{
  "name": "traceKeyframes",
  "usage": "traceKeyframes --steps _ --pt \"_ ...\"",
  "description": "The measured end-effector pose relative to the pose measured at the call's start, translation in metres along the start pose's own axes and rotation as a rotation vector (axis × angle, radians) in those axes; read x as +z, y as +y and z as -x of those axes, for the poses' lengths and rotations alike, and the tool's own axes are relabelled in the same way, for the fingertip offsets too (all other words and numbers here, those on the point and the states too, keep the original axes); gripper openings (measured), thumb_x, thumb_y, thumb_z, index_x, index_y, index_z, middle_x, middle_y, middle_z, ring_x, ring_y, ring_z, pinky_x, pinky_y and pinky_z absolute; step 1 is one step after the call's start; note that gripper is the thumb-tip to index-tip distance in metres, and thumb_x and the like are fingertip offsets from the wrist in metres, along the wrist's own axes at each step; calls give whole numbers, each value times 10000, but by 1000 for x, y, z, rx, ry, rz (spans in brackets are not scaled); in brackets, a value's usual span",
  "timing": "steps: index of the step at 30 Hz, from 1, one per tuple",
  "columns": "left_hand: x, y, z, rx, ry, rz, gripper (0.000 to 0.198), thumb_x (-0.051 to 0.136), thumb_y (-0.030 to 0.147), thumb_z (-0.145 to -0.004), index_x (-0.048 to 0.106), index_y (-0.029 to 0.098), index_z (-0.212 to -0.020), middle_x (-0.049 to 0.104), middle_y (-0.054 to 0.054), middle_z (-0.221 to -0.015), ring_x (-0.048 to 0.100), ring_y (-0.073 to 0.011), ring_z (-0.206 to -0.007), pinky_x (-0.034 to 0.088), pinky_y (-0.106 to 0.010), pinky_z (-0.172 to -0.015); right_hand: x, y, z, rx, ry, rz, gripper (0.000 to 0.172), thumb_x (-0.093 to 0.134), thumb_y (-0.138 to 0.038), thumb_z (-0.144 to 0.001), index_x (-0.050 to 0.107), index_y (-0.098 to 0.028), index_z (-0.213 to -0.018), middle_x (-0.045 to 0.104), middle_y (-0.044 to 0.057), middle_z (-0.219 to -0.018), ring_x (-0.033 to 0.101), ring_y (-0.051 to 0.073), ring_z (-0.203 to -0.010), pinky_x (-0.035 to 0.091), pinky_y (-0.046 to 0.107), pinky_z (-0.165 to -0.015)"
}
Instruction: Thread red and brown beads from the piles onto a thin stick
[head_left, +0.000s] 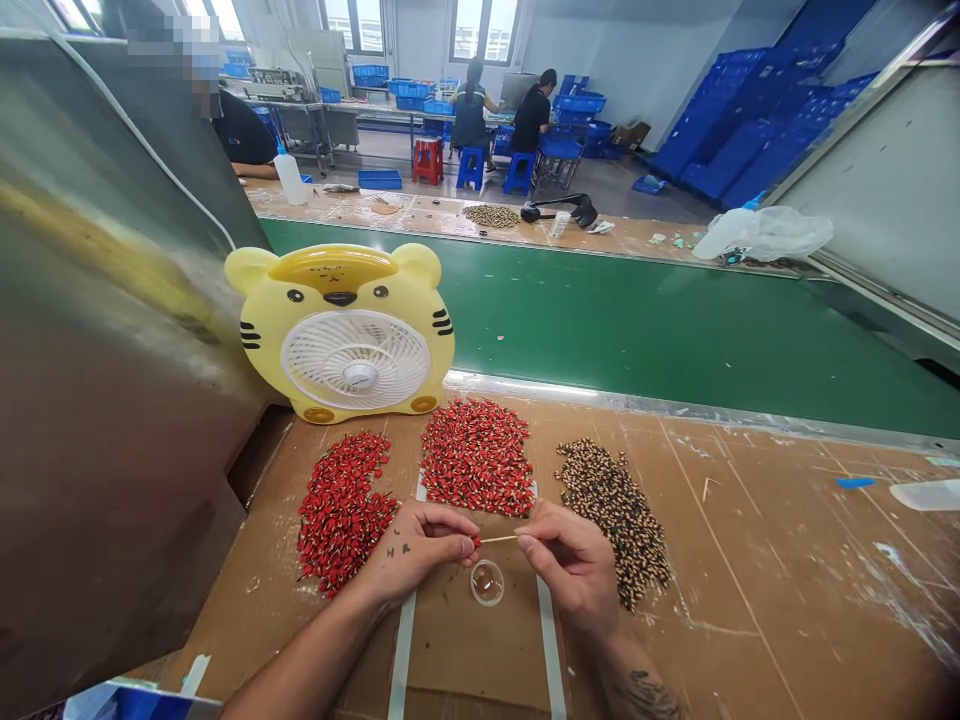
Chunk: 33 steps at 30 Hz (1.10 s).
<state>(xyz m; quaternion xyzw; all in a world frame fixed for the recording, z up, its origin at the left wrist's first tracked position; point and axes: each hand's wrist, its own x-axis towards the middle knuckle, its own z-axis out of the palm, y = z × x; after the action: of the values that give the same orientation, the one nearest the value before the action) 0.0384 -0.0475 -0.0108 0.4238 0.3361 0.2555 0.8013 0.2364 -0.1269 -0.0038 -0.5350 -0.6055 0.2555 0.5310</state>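
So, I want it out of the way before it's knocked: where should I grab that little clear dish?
Pinch the dish by its round rim, coming from the near side. It sits low on the cardboard, and that side is open, while the left hand, pinching a red piece, and the right hand, holding a stick, are just beyond it. Keep it level; something seems to lie inside.

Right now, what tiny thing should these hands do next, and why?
I'd guess the right hand should gently press the thin wooden stick into the small red piece pinched by the left hand. The stick's tip sits right at that piece, and both hands are held close together above the small clear dish.
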Motion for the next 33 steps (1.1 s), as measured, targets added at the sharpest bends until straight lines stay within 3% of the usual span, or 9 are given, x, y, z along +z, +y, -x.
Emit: traceKeyframes --steps 30,33 --pt "-1 2 2 -16 -7 -17 132 808 193 -674 786 126 -786 743 -43 -683 644 -130 -619 485 -227 -652 -7 8 0 -31 -15 4 134 590 -193 -895 659 -197 -780 521 -18 -629 482 144 -581 348 273 -572" --pt "-3 0 0 -2 14 1 139 815 188 -660 779 128 -779 735 -38 -694 644 -130 -624 483 -227 -650 -16 5 -3 -57 -166 69 146 578 -217 -905 648 -193 -779 526 -16 -630 485 142 -590 339 269 -580"
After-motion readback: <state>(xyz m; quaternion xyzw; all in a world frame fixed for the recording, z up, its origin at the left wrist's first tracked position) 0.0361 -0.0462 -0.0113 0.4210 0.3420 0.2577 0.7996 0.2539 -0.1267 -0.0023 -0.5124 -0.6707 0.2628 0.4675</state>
